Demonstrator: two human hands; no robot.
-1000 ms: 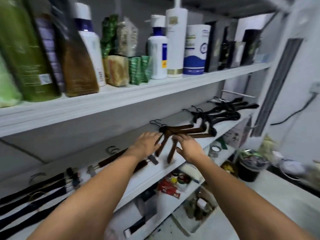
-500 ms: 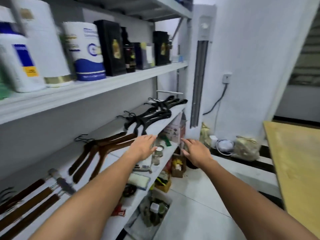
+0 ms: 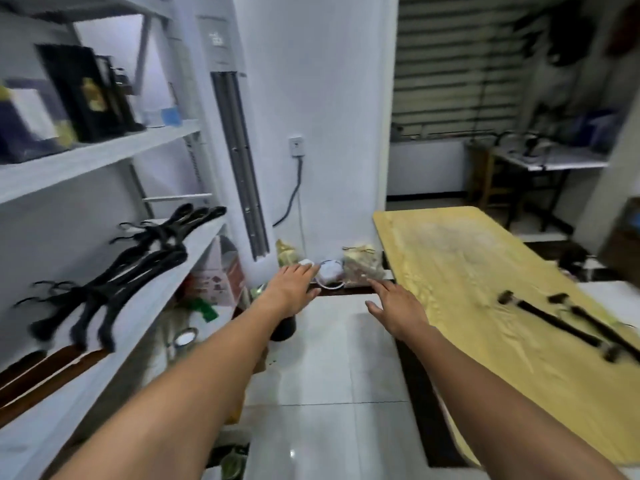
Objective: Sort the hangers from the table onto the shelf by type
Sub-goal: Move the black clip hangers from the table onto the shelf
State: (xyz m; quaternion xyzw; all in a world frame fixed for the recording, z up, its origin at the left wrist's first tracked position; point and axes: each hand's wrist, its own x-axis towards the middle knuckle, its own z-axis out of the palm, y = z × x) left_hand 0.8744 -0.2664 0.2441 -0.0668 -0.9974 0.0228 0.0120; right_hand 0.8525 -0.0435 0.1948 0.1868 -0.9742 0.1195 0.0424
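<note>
Two slim dark hangers with end clips (image 3: pixel 557 323) lie side by side, slanted, on the pale yellow wooden bench (image 3: pixel 450 271), near its right edge. The right hand (image 3: pixel 398 306) hovers over the white tiled floor (image 3: pixel 329 375) just beside the bench's left edge, well apart from them; its grip is spread and holds nothing. The left hand (image 3: pixel 291 289) hangs level with it, grip likewise spread and holding nothing. On the white shelf (image 3: pixel 166 292) to the left lie two bunches of black moulded hangers (image 3: pixel 138 268), with brown wooden hangers (image 3: pixel 52 372) nearer the camera. Tall black boxes (image 3: pixel 83 91) stand on the board above. A white floor-standing air conditioner (image 3: pixel 228 98) stands at the shelf's far end, with blurred bags (image 3: pixel 360 265) at the wall's foot.
</note>
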